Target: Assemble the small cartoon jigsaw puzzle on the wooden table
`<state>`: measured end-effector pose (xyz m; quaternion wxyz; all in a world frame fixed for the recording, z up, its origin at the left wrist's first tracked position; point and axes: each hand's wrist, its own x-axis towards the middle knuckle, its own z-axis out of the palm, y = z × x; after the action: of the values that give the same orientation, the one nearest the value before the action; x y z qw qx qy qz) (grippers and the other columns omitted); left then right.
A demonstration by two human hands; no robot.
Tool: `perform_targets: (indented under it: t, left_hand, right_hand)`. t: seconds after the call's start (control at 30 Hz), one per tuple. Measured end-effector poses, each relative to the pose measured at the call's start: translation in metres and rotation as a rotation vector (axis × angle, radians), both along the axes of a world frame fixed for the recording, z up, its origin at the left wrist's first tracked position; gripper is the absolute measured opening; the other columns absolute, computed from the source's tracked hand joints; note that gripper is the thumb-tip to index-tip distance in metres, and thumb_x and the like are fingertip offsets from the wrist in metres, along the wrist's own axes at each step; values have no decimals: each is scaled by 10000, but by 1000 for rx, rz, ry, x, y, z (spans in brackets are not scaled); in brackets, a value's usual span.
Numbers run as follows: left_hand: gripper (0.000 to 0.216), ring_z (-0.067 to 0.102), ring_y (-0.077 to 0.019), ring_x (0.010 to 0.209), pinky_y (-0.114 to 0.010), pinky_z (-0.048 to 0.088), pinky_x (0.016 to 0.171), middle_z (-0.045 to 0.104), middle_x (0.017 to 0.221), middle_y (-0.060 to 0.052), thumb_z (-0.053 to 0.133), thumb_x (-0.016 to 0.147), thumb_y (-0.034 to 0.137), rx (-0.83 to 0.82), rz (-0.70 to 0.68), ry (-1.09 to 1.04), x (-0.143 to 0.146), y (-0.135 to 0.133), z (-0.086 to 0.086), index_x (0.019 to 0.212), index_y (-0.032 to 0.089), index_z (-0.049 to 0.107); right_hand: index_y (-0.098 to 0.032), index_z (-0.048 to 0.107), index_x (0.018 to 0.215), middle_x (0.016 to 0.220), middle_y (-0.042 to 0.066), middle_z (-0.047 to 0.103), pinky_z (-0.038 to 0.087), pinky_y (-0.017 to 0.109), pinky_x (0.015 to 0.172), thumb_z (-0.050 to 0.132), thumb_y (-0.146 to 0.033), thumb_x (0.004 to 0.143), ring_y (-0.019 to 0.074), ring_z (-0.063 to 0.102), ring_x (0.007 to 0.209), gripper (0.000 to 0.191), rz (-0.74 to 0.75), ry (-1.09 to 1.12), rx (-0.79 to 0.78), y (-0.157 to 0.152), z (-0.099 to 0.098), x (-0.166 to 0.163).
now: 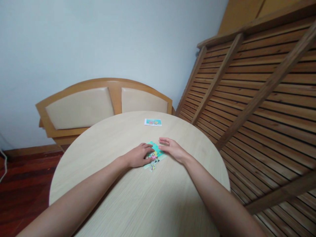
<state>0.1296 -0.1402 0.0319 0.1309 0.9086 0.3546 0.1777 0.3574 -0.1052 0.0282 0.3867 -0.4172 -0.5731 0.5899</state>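
A small teal jigsaw puzzle (155, 154) with cartoon prints lies near the middle of the round table, its outline uneven and its lower part a jumble of colourful pieces. My left hand (140, 156) rests at its left side, thumb and fingers apart, fingertips over its edge. On the right, my right hand (173, 150) hovers or rests at the puzzle's edge with fingers spread and nothing visible in them. A loose piece (152, 168) sits at the bottom of the puzzle. The fingers hide parts of the print.
Farther back on the round table (103, 141) lies a printed picture card (153, 122) in teal. Behind stands a padded wooden headboard (115, 95) against the wall. A slatted wooden frame (249, 98) leans close on the right. Red-brown flooring (27, 184) shows at left.
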Motion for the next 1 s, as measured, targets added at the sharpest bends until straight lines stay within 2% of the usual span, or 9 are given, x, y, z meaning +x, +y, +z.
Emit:
perform_targets:
  t: [0.1,0.27,0.47,0.6,0.73,0.8,0.9,1.0]
  left_hand:
    - [372,525,-297,1266,-427,382,1113,604,1309,-139,558,951,416,-6,3,-20,0,1,-3,1229,183,640]
    - [420,513,-283,1278,-426,383,1123,591,1336,-134,658,885,356,-50,12,-127,1,7,-10,1262,179,604]
    - [481,488,-267,1310,-427,358,1144,568,1372,-117,701,842,275,-109,-8,-205,0,11,-16,1299,200,574]
    - [468,512,-266,1278,-408,379,1120,586,1340,-125,673,874,318,-114,-12,-204,0,11,-17,1309,187,560]
    - [481,578,-274,1163,-407,441,1037,626,1266,-136,641,895,360,-121,26,-155,1,10,-16,1323,161,547]
    - [496,587,-278,1141,-410,449,1021,630,1258,-140,654,880,354,-131,39,-156,1,9,-16,1320,152,545]
    - [482,589,-272,1130,-402,455,1013,630,1248,-134,663,861,329,-144,41,-197,2,9,-15,1297,156,550]
    - [464,595,-266,1093,-395,467,988,635,1207,-128,647,845,278,-135,37,-218,1,10,-14,1283,153,557]
  right_hand:
    - [-212,606,1235,1432,139,537,503,406,1015,824,-237,686,252,587,1231,591,-31,28,-59,-3,5,-2]
    - [-241,617,1201,1447,106,514,505,392,1006,781,-230,732,235,548,1265,497,-90,29,-61,-5,10,-2]
    - [-264,603,1208,1483,96,458,555,394,949,776,-257,742,240,544,1266,496,-59,87,-83,-4,10,0]
    - [-263,588,1213,1518,101,414,572,399,935,788,-265,739,240,561,1248,514,-28,111,-107,-4,10,-2]
    - [-240,584,1211,1482,123,455,550,404,961,802,-261,718,241,563,1249,539,-7,73,-114,-4,3,-6]
    - [-231,575,1242,1449,136,488,532,437,976,807,-298,711,256,565,1240,584,11,7,-43,-3,-2,-7]
    - [-211,580,1292,1388,148,546,431,506,1069,837,-401,672,305,516,1280,697,47,-252,284,-5,-7,-5]
    - [-232,563,1362,1393,138,556,305,547,1135,865,-522,608,353,448,1326,862,184,-550,561,-10,-7,-3]
